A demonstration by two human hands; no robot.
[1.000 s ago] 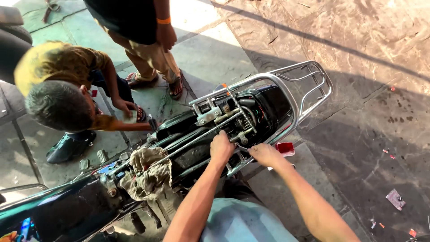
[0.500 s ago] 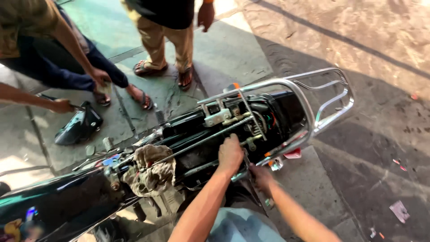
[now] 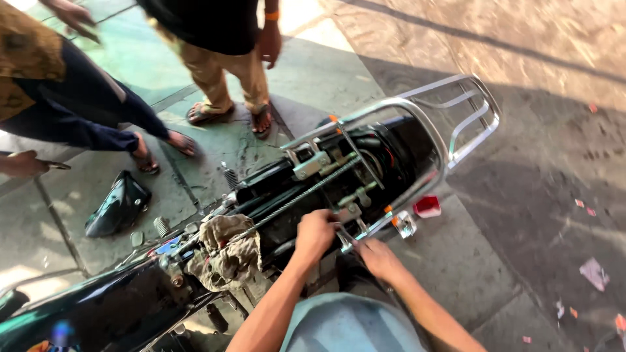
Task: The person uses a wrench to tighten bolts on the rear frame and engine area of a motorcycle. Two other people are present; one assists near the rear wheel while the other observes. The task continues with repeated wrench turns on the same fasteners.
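While the view sat farther to the left half a second ago, it now frames the rear of the stripped motorcycle frame [image 3: 365, 163] more squarely, and the chrome rear rack [image 3: 469, 120] stands closer to the picture's middle. The crouching person at upper left has drawn back, so only a dark trouser leg and a patterned sleeve show, and the standing person in tan trousers [image 3: 222, 72] is nearer the top centre. Both working hands have stayed on the near frame rail. The left hand [image 3: 315, 233] is clenched over the rail beside a small metal bracket [image 3: 349, 212], knuckles up, with the bracket just beyond its fingers [image 3: 328, 225]. The right hand [image 3: 377, 257] lies lower and just to the right, its fingers curled toward a thin metal tool or rod [image 3: 349, 242] that runs between the two hands; whether it truly grips it I cannot tell. A long threaded rod [image 3: 293, 201] slants from the frame down to a dirty rag [image 3: 225, 254] bunched on the frame left of the left hand. A red reflector [image 3: 428, 206] hangs just beyond the right hand, and a black side cover [image 3: 117, 205] lies on the paving, well apart.
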